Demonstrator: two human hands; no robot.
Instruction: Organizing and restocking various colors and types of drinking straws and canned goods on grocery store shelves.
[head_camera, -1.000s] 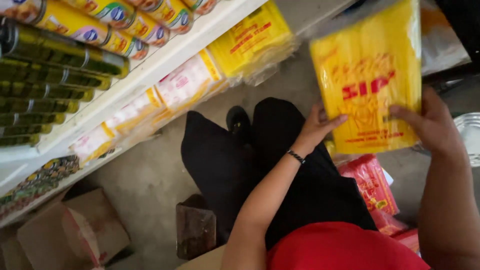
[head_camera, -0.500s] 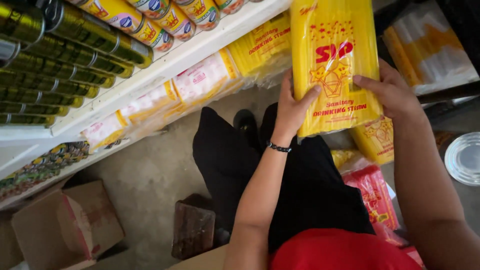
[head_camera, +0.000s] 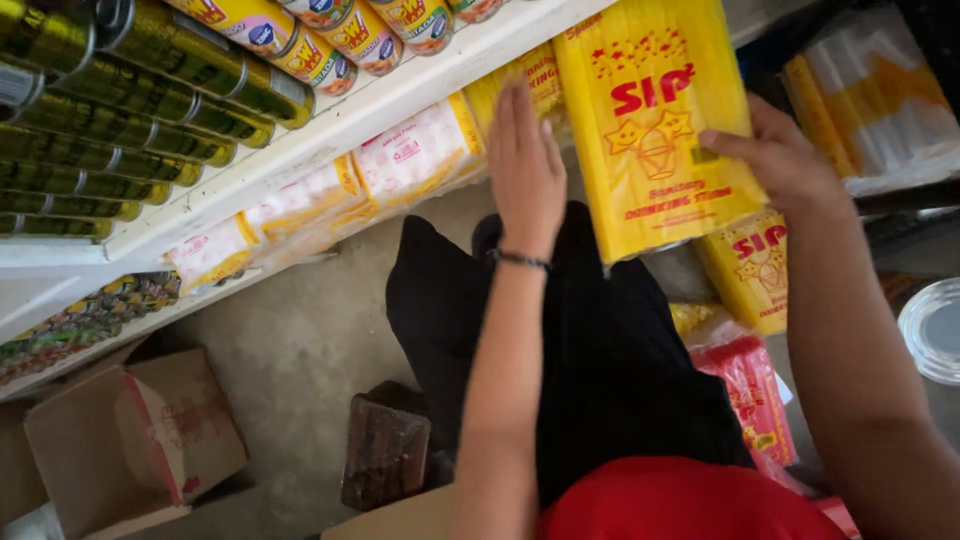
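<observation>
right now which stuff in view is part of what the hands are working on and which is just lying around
In hand:
- yellow straw pack, gripped at its edge by the right hand
- left hand, flat by the packs on the lower shelf

Lying about:
- cans on the upper shelf
- cardboard box
- red packs on the floor
- brown block

The left hand (head_camera: 524, 170) has let go of the yellow straw pack (head_camera: 655, 120), which has moved closer to the shelf (head_camera: 330, 130)

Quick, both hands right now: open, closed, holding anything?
Left hand: open, fingers flat, next to the yellow straw pack; contact unclear.
Right hand: grip closed on the yellow straw pack's right edge.
</observation>
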